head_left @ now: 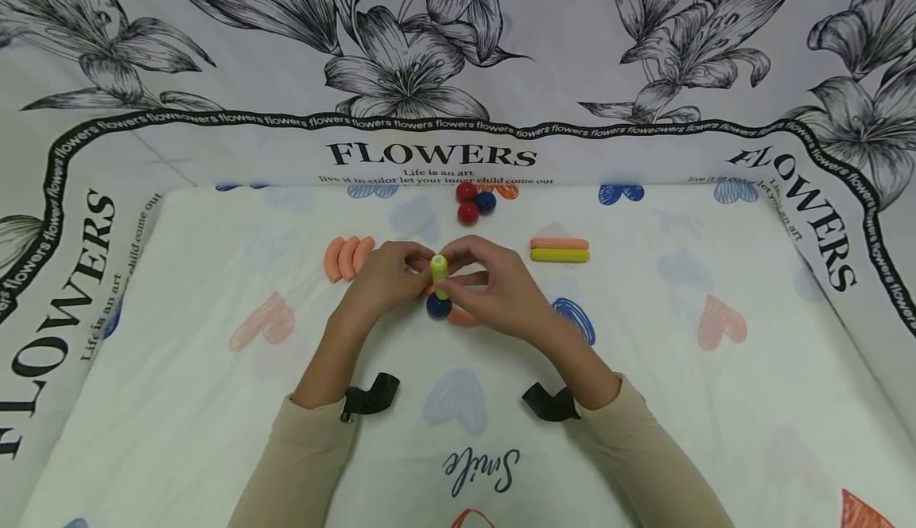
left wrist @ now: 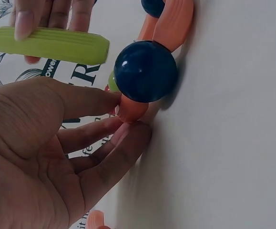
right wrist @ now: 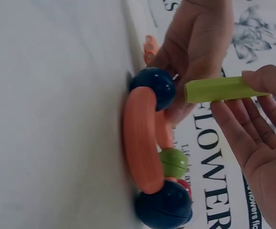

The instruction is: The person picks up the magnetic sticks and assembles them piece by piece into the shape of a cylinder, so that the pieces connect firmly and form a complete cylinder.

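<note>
We note long beige sleeves [head_left: 300, 456] on both forearms, a black strap [head_left: 372, 395] at each wrist, hands bare

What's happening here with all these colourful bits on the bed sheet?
A person is putting together a toy of sticks and balls. The right hand holds a green stick above a dark blue ball, while the left hand steadies the small structure of orange curved pieces and balls on the sheet. Spare curved pieces, two straight sticks and three balls lie farther back.

Left hand [head_left: 382, 280] and right hand [head_left: 501, 289] together (fingers curled), forearms converging.
</note>
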{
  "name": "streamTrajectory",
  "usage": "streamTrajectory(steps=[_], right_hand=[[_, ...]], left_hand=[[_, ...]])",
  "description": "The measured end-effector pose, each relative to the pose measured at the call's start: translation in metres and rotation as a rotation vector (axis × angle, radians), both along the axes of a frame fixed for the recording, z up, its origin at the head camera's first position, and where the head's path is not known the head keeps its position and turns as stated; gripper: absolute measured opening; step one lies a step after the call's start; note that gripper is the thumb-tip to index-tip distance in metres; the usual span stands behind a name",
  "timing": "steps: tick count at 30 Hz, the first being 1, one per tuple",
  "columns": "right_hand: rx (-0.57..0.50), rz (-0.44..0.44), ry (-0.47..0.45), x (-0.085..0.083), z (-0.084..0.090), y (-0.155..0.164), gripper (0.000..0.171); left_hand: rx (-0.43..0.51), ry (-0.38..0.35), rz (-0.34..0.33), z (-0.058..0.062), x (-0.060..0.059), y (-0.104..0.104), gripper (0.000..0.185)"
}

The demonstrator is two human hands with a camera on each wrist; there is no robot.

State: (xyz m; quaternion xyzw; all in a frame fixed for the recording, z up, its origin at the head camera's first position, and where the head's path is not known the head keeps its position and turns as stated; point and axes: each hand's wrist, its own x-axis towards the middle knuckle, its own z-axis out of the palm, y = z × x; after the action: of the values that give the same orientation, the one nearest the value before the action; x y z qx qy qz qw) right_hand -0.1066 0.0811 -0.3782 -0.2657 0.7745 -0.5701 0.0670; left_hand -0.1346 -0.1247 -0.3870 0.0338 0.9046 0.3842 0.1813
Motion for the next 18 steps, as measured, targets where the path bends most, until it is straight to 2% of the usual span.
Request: streamTrajectory(steps=[9,18], right_hand=[[0.032,-0.001,0.01,-0.0009,-0.0064,-0.0016,0.031],[0.023,0.055,0.033,0.0002,-0.0082,-0.0028,0.031]], left_hand=[[0.003,-0.012,-0.009,-0.0008,-0.0043,0.0004,0.036],[0.004,-0.007,-0.011,-0.0039,-0.0036,-0.0026,0.036]])
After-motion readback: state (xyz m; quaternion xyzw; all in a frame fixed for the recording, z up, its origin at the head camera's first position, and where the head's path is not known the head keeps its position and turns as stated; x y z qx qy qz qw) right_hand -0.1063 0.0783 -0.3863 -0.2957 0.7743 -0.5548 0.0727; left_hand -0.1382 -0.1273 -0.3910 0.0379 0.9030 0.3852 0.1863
